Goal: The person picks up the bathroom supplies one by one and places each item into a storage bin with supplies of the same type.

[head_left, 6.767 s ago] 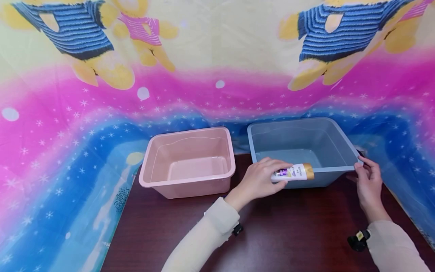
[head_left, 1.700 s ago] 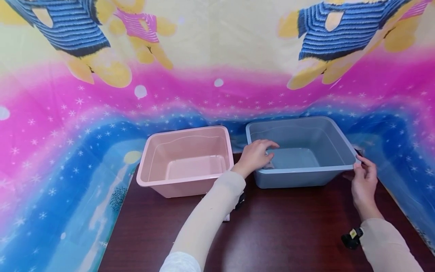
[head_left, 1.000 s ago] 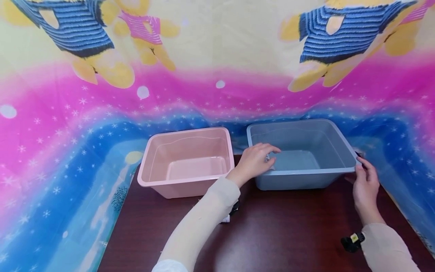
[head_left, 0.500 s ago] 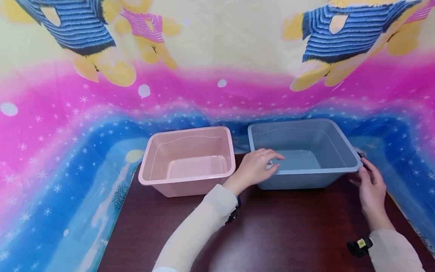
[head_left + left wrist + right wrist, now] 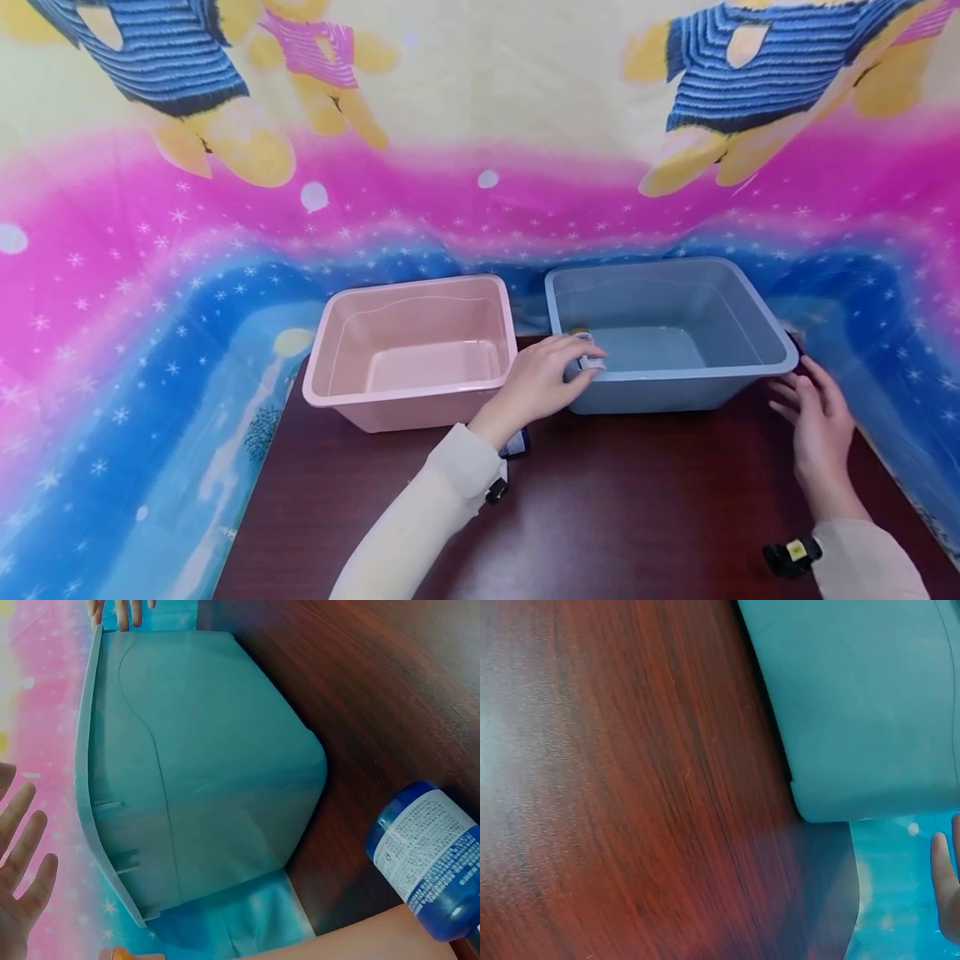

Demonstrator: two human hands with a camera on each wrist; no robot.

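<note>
A small white bottle (image 5: 592, 363) with a gold cap leans in the left front corner of the grey-blue bin (image 5: 675, 375); fingers hide its middle. My left hand (image 5: 540, 379) is over that corner, with index finger and thumb apart around the bottle. In the left wrist view, the left hand's fingers (image 5: 28, 844) are spread and grip nothing. My right hand (image 5: 821, 433) is at the bin's right front corner, its fingers fairly straight beside the rim. Right fingertips (image 5: 941, 859) show at the edge of the right wrist view, near the bin's wall.
A pink bin (image 5: 420, 400) stands left of the grey-blue one. On the table (image 5: 600, 508), a dark blue bottle (image 5: 427, 859) with a white label is partly hidden by my left wrist. A printed cloth (image 5: 465, 208) hangs behind the bins.
The white bottle, earlier held before the grey-blue bin, is now inside it. My left hand has just drawn back to the left while the bottle stays. My right hand has eased slightly off the rim.
</note>
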